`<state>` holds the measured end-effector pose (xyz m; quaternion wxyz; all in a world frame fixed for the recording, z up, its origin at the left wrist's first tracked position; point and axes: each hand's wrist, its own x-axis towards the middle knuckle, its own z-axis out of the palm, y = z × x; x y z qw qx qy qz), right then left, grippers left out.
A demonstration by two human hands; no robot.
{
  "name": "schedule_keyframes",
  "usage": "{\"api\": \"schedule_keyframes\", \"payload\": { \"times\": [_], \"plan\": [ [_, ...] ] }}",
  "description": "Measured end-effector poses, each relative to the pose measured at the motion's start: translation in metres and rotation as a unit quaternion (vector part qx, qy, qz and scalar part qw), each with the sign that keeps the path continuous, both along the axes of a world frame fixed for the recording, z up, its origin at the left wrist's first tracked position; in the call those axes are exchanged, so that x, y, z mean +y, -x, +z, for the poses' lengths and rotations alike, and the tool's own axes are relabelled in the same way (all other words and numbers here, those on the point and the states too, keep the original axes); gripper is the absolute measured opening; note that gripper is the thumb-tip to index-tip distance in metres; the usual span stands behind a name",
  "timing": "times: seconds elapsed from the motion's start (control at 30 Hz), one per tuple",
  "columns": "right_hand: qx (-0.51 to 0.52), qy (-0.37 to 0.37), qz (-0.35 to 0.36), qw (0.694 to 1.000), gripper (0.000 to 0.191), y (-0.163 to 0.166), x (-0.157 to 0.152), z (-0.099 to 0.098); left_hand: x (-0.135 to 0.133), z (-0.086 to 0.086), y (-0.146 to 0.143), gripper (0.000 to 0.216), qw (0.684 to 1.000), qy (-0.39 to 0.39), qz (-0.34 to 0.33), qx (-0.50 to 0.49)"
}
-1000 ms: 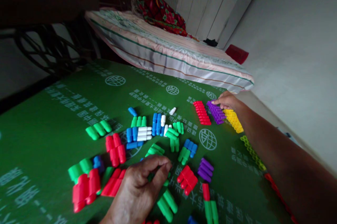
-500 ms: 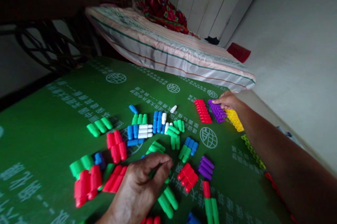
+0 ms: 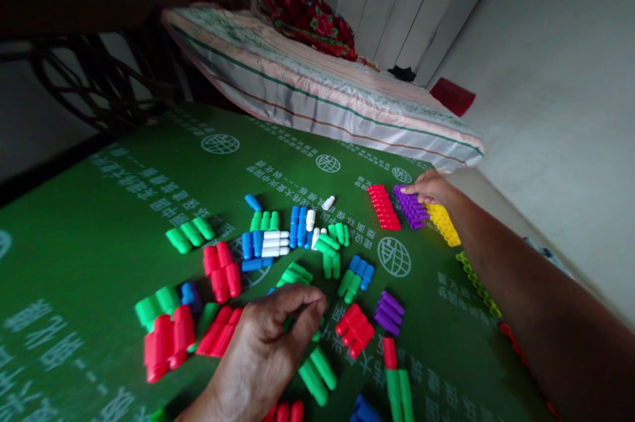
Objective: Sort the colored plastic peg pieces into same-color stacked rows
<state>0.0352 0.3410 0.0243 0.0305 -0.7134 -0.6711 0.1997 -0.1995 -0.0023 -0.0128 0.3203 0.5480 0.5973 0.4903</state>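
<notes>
Left grip: the left hand (image 3: pixel 262 356) is curled, thumb and fingertips drawn together over a green piece (image 3: pixel 288 325) that is mostly hidden; I cannot tell whether it is pinched or only touched
Right grip: the right hand (image 3: pixel 432 188) is released, fingers laid flat on the far end of the purple row (image 3: pixel 413 209) and closed round nothing
Purple row: lies near the far right corner of the green surface (image 3: pixel 124 210), between the red row (image 3: pixel 383 207) and the yellow row (image 3: pixel 443 223), just beside each
Around the left hand: a green pair (image 3: pixel 317 374) just to its right, a red bundle (image 3: pixel 354 329) and a small purple bundle (image 3: pixel 388 313) a little further right, red pieces (image 3: pixel 169 342) with green ones to its left
Middle of the surface: a loose scatter of joined pieces, among them a blue and white bundle (image 3: pixel 265 245) and a single white piece (image 3: pixel 328 202), well apart from the three rows
Right edge: a yellow-green chain (image 3: pixel 476 283) runs along it, partly behind the right forearm
Beyond the surface: a bed (image 3: pixel 317 91) with a striped cover and a flowered quilt
</notes>
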Motion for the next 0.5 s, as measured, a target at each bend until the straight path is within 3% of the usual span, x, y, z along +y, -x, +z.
{"api": "schedule_keyframes", "payload": {
  "times": [0.5],
  "plan": [
    [-0.019, -0.003, -0.010, 1.000, 0.041, 0.005, -0.010, 0.010, -0.002, -0.004, 0.002, 0.018, 1.000, 0.008, -0.007, 0.009]
  ]
}}
